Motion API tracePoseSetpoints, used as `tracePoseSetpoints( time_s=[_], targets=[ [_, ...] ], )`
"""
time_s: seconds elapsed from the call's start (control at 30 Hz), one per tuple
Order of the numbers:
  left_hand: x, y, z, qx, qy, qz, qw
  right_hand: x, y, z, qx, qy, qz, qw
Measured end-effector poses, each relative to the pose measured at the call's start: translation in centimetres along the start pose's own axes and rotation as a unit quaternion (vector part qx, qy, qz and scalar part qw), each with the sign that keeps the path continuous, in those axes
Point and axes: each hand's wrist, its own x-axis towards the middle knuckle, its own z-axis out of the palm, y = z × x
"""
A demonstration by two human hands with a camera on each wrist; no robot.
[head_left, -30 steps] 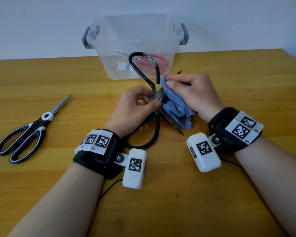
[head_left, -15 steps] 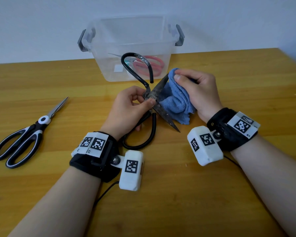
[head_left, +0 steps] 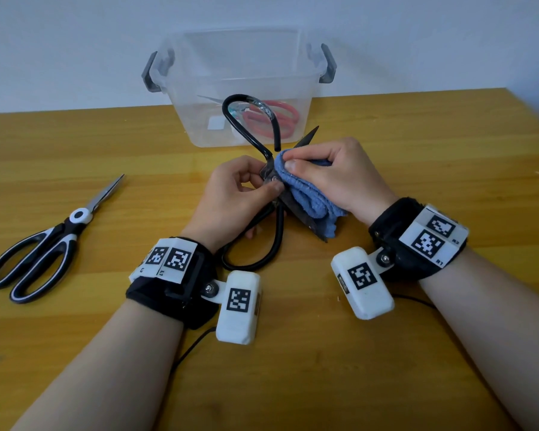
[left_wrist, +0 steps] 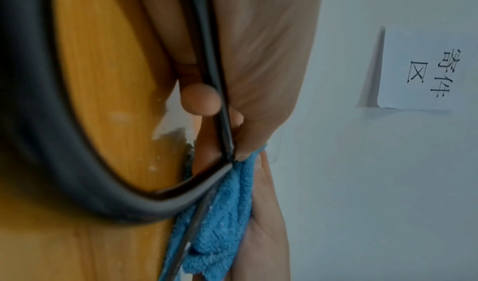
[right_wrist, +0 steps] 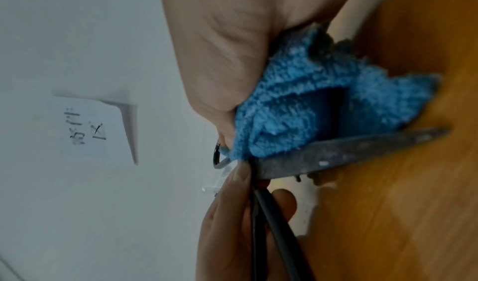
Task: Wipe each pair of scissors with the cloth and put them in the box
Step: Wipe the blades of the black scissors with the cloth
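My left hand (head_left: 246, 194) pinches the black iron scissors (head_left: 277, 225) at their pivot, blades spread wide above the table. The big loop handles (left_wrist: 64, 142) show in the left wrist view. My right hand (head_left: 333, 175) grips the folded blue cloth (head_left: 305, 197) and presses it on the upper blade near the pivot; only that blade's tip (head_left: 310, 135) sticks out past the fingers. The lower blade (right_wrist: 349, 154) lies bare under the cloth (right_wrist: 297, 109). Behind stands the clear plastic box (head_left: 240, 66) with red-handled scissors (head_left: 277, 119) inside.
Black-and-white handled scissors (head_left: 41, 247) lie closed on the wooden table (head_left: 417, 157) at the left. A white wall rises right behind the box. A paper notice (left_wrist: 419, 70) hangs on a wall in the wrist views.
The right hand has slid the cloth back along the upper blade toward the pivot, after moving out toward the tip half a second ago. The left hand keeps its hold.
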Motion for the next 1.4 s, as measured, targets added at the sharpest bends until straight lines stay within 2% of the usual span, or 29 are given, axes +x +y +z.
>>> tracePoseSetpoints(
  time_s=[0.23,0.33,0.4,0.47,0.57,0.77,0.9,1.0,1.17,1.3,1.4],
  targets=[
    [-0.4,0.4,0.1,-0.012,-0.02,-0.007,1.0,0.7,1.6,-0.8,0.057,0.15,0.008,0.987],
    [-0.5,0.7,0.2,-0.013,-0.02,-0.008,1.0,1.3,2.9,-1.9,0.07,0.263,0.019,0.962],
    [-0.4,0.6,0.2,-0.011,-0.013,-0.004,1.0,1.5,3.3,-2.3,0.097,0.304,0.021,0.947],
    [-0.3,0.4,0.3,0.0,-0.001,-0.003,1.0,1.4,3.2,-2.2,0.115,0.295,0.005,0.948],
    [0.0,0.1,0.1,0.003,0.009,-0.006,1.0,1.1,2.9,-1.9,0.125,0.243,-0.015,0.962],
    [0.1,0.1,0.1,0.006,0.006,-0.009,1.0,0.1,1.7,-0.6,0.079,0.024,-0.062,0.995],
    [0.2,-0.1,0.0,0.016,-0.002,-0.004,1.0,-0.2,1.3,-0.2,0.03,-0.049,-0.095,0.994],
    [0.0,0.0,-0.1,0.007,-0.011,0.002,1.0,-0.1,1.4,-0.1,0.021,-0.038,-0.09,0.995],
    [-0.3,0.3,0.0,-0.02,-0.018,0.007,1.0,0.1,1.7,0.0,0.025,0.037,-0.077,0.996],
    [-0.4,0.4,0.0,-0.017,-0.027,0.009,0.999,0.5,2.2,-0.4,0.045,0.138,-0.054,0.988],
    [-0.3,0.4,0.0,-0.003,-0.026,0.01,1.0,1.1,2.7,-0.9,0.082,0.233,-0.016,0.969]
  ],
)
